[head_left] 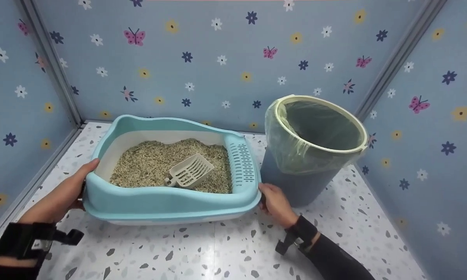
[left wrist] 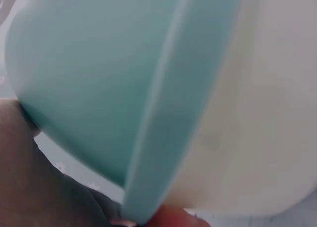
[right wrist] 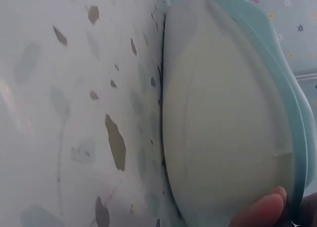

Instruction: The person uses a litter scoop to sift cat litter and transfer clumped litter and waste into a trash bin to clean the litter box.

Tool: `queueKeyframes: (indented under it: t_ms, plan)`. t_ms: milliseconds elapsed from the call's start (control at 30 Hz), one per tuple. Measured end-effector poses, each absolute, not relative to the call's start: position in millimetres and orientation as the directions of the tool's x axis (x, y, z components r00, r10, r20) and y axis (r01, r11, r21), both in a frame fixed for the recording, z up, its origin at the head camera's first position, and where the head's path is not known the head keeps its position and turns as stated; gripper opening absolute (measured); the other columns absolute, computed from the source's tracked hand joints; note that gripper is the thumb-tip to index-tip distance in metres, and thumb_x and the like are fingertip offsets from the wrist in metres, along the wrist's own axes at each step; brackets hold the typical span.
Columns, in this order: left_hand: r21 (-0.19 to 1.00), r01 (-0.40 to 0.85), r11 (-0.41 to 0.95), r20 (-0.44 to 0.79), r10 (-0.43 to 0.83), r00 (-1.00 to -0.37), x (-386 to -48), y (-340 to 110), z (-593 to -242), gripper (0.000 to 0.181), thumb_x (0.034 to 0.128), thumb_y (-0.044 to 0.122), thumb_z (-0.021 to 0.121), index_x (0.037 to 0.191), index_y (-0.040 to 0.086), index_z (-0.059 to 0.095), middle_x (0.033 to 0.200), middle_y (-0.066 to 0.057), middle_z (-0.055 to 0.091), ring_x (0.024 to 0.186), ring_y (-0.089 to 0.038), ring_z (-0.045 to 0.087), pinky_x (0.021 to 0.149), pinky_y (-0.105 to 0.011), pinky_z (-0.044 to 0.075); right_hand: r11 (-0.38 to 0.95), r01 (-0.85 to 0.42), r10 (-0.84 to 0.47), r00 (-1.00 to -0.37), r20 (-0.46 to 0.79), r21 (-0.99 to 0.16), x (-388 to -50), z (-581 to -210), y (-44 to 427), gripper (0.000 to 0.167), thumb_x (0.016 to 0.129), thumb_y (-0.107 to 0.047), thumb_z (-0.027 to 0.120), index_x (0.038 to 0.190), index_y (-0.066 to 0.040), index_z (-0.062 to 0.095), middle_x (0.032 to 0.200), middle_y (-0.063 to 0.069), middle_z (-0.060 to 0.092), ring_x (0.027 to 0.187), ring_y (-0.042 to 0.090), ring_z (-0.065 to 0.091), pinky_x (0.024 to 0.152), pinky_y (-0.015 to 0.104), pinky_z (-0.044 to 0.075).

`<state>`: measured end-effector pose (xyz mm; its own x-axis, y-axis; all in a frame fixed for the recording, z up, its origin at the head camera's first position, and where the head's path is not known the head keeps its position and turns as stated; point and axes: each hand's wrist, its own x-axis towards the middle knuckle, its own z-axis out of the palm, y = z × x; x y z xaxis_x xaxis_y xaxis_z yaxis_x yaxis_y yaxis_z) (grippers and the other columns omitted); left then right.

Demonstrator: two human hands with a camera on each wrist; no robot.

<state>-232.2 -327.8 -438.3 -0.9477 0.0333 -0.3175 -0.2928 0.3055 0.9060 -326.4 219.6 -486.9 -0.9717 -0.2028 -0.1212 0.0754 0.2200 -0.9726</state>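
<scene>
A blue and white litter box (head_left: 163, 204) stands at the left and middle of the head view, holding tan litter (head_left: 140, 163). On the litter lies a beige slotted scoop (head_left: 192, 171). My left hand (head_left: 70, 188) grips the box's left end, thumb at the rim and fingers under the lip. At the right front corner, my right hand (head_left: 277, 202) holds the blue edge. The left wrist view shows the box's wall (left wrist: 99, 88) close up, fingers partly hidden. In the right wrist view, a fingertip (right wrist: 262, 209) touches the pale base (right wrist: 228, 113), which sits at the floor.
A grey bin (head_left: 295, 186) with a pale rim and a translucent yellowish bag stands right behind my right hand, close to the box. Flowered blue panels (head_left: 218, 42) enclose the back and both sides. The floor (head_left: 202, 252) is white with grey flecks.
</scene>
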Motion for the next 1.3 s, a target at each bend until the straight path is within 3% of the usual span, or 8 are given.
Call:
queueKeyframes:
  t_ms: [67, 200, 467, 600, 767, 933, 1133, 1300]
  plan:
    - [0.903, -0.294, 0.313, -0.321, 0.037, -0.946, -220, -322, -439, 0.081, 0.1115, 0.077, 0.020, 0.158, 0.016, 0.046, 0.113, -0.003, 0.064, 0.100, -0.021, 0.062, 0.082, -0.041, 0.054, 0.226, 0.087, -0.191, -0.973, -0.132, -0.970, -333, -487, 218, 0.042, 0.120, -0.037, 0.045, 0.103, -0.007, 0.069, 0.071, 0.003, 0.061, 0.057, 0.013, 0.049, 0.050, 0.027, 0.036]
    - [0.882, -0.286, 0.375, -0.310, 0.003, -0.951, -204, -312, -439, 0.087, 0.1120, 0.076, 0.021, 0.155, 0.004, 0.044, 0.111, -0.014, 0.058, 0.095, -0.028, 0.055, 0.073, -0.042, 0.054, 0.227, 0.101, -0.169, -0.975, -0.142, -0.969, -343, -486, 213, 0.046, 0.121, -0.040, 0.043, 0.110, -0.005, 0.072, 0.071, 0.002, 0.062, 0.052, 0.012, 0.047, 0.047, 0.027, 0.034]
    - [0.880, -0.252, 0.402, -0.250, -0.058, -0.966, -211, -315, -443, 0.077, 0.1130, 0.074, 0.026, 0.140, 0.007, 0.053, 0.102, -0.010, 0.051, 0.079, -0.024, 0.050, 0.065, -0.037, 0.050, 0.288, 0.062, -0.173, -0.978, -0.116, -0.955, -324, -487, 213, 0.045, 0.122, -0.039, 0.038, 0.106, -0.007, 0.065, 0.067, 0.000, 0.050, 0.051, 0.013, 0.040, 0.049, 0.028, 0.032]
    - [0.880, -0.243, 0.408, -0.225, -0.091, -0.970, -223, -323, -445, 0.076, 0.1111, 0.077, 0.026, 0.133, 0.010, 0.055, 0.104, -0.010, 0.048, 0.083, -0.026, 0.047, 0.068, -0.038, 0.048, 0.266, 0.042, -0.234, -0.966, -0.107, -0.963, -311, -488, 216, 0.043, 0.122, -0.037, 0.041, 0.099, -0.009, 0.064, 0.066, 0.000, 0.050, 0.053, 0.013, 0.043, 0.049, 0.026, 0.033]
    - [0.876, -0.212, 0.434, -0.191, -0.090, -0.977, -228, -322, -450, 0.085, 0.1106, 0.078, 0.022, 0.144, 0.006, 0.053, 0.120, -0.019, 0.050, 0.095, -0.029, 0.049, 0.069, -0.040, 0.049, 0.213, 0.073, -0.289, -0.948, -0.134, -0.974, -320, -488, 219, 0.047, 0.122, -0.035, 0.040, 0.099, -0.007, 0.070, 0.067, 0.000, 0.052, 0.054, 0.012, 0.042, 0.048, 0.026, 0.031]
    - [0.853, -0.182, 0.488, -0.159, -0.090, -0.983, -220, -304, -456, 0.096, 0.1117, 0.074, 0.028, 0.163, -0.007, 0.033, 0.128, -0.026, 0.045, 0.100, -0.031, 0.045, 0.064, -0.036, 0.051, 0.246, 0.080, -0.245, -0.959, -0.142, -0.966, -340, -488, 217, 0.052, 0.122, -0.039, 0.037, 0.105, -0.007, 0.075, 0.065, -0.001, 0.053, 0.050, 0.011, 0.041, 0.047, 0.028, 0.030]
    - [0.863, -0.174, 0.474, -0.122, -0.138, -0.983, -222, -300, -458, 0.091, 0.1116, 0.072, 0.036, 0.157, -0.006, 0.038, 0.111, -0.018, 0.056, 0.080, -0.023, 0.051, 0.056, -0.035, 0.050, 0.255, 0.092, -0.207, -0.967, -0.147, -0.963, -345, -487, 212, 0.051, 0.121, -0.041, 0.038, 0.107, -0.008, 0.075, 0.064, -0.002, 0.054, 0.049, 0.011, 0.042, 0.047, 0.027, 0.032]
    - [0.864, -0.155, 0.478, -0.084, -0.167, -0.982, -232, -312, -460, 0.092, 0.1117, 0.073, 0.035, 0.155, -0.008, 0.040, 0.118, -0.023, 0.056, 0.083, -0.023, 0.053, 0.057, -0.035, 0.050, 0.252, 0.054, -0.270, -0.955, -0.124, -0.966, -327, -487, 210, 0.050, 0.122, -0.036, 0.036, 0.099, -0.007, 0.071, 0.064, 0.000, 0.048, 0.050, 0.011, 0.040, 0.046, 0.025, 0.030]
